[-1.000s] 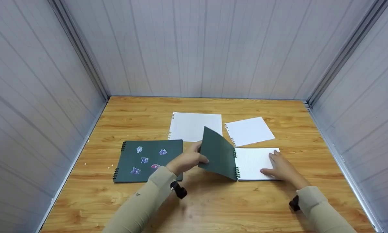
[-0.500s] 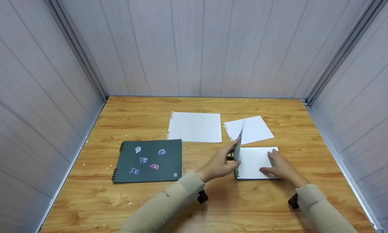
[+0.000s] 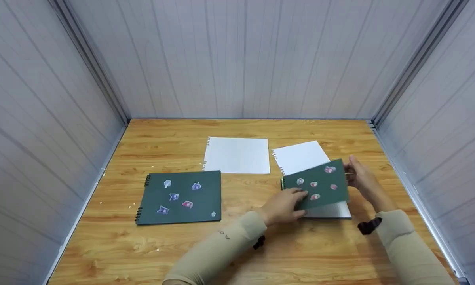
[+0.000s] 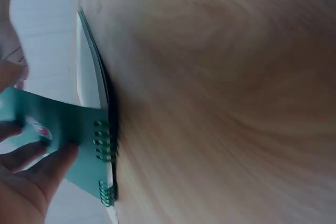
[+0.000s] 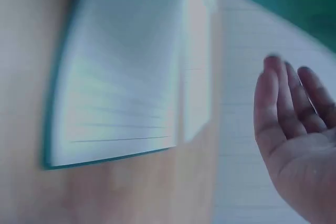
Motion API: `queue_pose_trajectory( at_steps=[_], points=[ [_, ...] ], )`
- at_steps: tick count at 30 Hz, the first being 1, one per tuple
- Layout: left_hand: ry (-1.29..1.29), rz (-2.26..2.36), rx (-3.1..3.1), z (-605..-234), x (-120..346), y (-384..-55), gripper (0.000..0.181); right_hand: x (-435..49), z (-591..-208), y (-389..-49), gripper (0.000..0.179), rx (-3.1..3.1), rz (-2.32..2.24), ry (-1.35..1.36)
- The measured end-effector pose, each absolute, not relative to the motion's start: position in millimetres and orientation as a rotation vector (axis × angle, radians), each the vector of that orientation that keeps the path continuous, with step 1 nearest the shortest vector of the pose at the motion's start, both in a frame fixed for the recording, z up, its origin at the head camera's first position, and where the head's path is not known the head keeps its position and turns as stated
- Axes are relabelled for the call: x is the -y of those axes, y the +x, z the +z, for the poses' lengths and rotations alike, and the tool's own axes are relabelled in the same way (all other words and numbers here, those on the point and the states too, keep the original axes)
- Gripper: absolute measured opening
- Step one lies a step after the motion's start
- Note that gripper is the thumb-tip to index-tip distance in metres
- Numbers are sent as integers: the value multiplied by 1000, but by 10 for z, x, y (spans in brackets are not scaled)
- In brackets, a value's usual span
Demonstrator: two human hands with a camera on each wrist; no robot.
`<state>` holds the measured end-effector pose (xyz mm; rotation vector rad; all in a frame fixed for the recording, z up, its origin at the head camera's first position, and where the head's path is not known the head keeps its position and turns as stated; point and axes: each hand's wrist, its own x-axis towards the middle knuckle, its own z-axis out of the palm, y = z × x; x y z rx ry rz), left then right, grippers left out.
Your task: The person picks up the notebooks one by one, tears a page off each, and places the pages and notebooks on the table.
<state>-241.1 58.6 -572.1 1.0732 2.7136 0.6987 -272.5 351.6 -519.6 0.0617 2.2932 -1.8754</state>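
In the head view, a small spiral notebook lies at the right with its sticker-dotted green cover (image 3: 320, 180) raised at a tilt over white lined pages (image 3: 328, 211). My left hand (image 3: 282, 206) rests its fingers on the cover's lower left part, close to the coil. Beside the cover's right edge is my right hand (image 3: 366, 183), its fingers partly behind that edge. The right wrist view has this hand (image 5: 299, 135) with straight fingers and nothing in them. Black-green coil rings (image 4: 105, 150) bind cover and pages in the left wrist view.
A larger green spiral notebook (image 3: 184, 194) with stickers lies shut at the left. Two loose white sheets (image 3: 237, 155) with torn edges lie behind, the right sheet (image 3: 301, 156) partly under the raised cover. Paper scraps dot the wooden table (image 3: 103, 245); panel walls (image 3: 245, 59) enclose it.
The small notebook's cover has swung from the left over the coil to the right, turned by my left hand. My right hand has left the pages and moved to the cover's right edge.
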Motion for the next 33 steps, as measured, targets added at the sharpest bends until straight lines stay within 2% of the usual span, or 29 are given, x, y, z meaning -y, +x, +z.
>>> queue_pose_trajectory(
  at_steps=[4, 8, 13, 18, 25, 33],
  points=[
    [1110, 512, -2764, -5738, -694, -2405, 56, -3564, -5115, -2750, 19, -2385, -1728, 28],
    [1159, 421, -2750, -5773, -724, -2397, 46, -3563, -5237, -2742, 31, -2608, -1486, 71],
    [1223, 457, -2689, -5785, -656, -2381, 38, -3550, -5508, -2692, 21, -2821, -1238, 158],
    [1183, 548, -2667, -5724, -529, -2412, 40, -3536, -5707, -2649, 23, -2896, -1136, 233],
    [1001, 689, -2651, -5667, -229, -2524, 43, -3545, -5851, -2627, 39, -2879, -1054, 368],
    [837, 777, -2663, -5635, 277, -2632, 52, -3542, -5922, -2608, 49, -2892, -1006, 364]
  ],
)
